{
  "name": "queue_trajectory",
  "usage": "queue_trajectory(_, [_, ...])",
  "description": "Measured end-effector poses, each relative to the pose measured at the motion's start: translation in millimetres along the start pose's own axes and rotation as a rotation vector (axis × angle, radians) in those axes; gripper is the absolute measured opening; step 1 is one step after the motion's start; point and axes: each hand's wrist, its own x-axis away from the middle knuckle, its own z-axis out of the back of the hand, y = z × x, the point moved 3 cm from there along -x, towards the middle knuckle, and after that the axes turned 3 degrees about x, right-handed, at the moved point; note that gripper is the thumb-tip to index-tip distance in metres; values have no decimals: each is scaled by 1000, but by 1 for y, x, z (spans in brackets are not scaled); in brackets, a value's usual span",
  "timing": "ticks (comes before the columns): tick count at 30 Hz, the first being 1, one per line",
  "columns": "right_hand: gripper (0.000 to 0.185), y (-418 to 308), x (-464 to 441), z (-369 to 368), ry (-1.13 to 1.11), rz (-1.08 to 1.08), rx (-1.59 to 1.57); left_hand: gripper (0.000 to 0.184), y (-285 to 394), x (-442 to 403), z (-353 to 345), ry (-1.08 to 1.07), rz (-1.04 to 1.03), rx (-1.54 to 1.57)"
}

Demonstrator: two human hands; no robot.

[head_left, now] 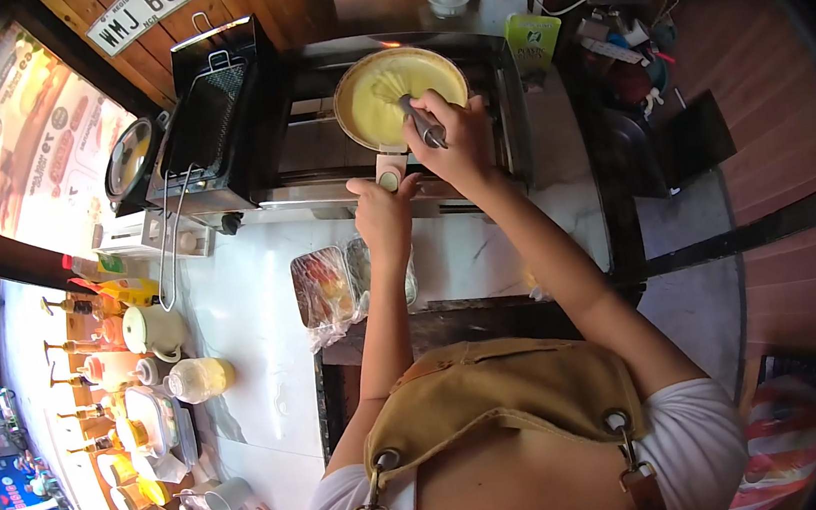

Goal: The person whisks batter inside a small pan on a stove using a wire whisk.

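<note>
A frying pan [346, 126] with a pale yellow liquid [413, 78] in it rests on the stove [316, 150]. My left hand [385, 219] is closed around the pan's light-coloured handle [391, 164], with the thumb and a finger showing at its sides. In my right hand [457, 139] is a whisk [393, 85], its dark grey handle pointing back towards me. The whisk's pale yellow head sits in the liquid, near the middle of the pan. Both forearms reach forward over the counter.
To the left of the stove stands a deep fryer [197, 128] with a wire basket. Plastic-wrapped trays [323, 287] lie on the counter under my left forearm. Several sauce bottles, a cream pitcher [155, 329] and a jar [199, 379] line the left side. A green packet [532, 37] stands right of the stove.
</note>
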Motion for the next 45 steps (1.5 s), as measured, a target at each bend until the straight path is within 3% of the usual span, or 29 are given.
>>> queue_trajectory(3, [15, -2, 1, 9, 28, 2, 106, 67, -1, -1, 0, -19, 15, -6])
queue_trajectory(9, [13, -22, 4, 20, -51, 92, -54, 64, 2, -1, 0, -24, 4, -4])
queue_trajectory(13, [13, -6, 5, -5, -75, 47, -25, 65, 3, 0, 3, -34, 19, 8])
queue_trajectory(16, [15, -4, 0, 1, 60, -63, -21, 65, 3, -2, 5, -31, 3, 7])
queue_trajectory(19, [14, -24, -2, 27, -41, -51, 99, 65, 0, -1, 1, -36, -4, -6])
queue_trajectory(24, [14, -18, -3, 3, -185, -32, -50, 66, -1, -1, -1, -24, -27, -7])
queue_trajectory(29, [14, 11, -5, -8, -52, -95, 86, 66, 3, -1, 4, -30, -3, -14])
queue_trajectory(32, [16, 32, -1, 0, -29, -176, -21, 65, 2, 0, 4, -25, -1, -11])
queue_trajectory(36, [10, 32, -4, 28, 52, -79, 56, 65, 1, -1, 3, -33, 9, 24])
queue_trajectory(38, [11, 32, -4, 35, 9, -56, 261, 66, 0, -1, 3, -35, 13, 45])
queue_trajectory(45, [12, 43, -12, 18, -33, -95, 72, 66, 3, 1, 7, -52, 16, 86])
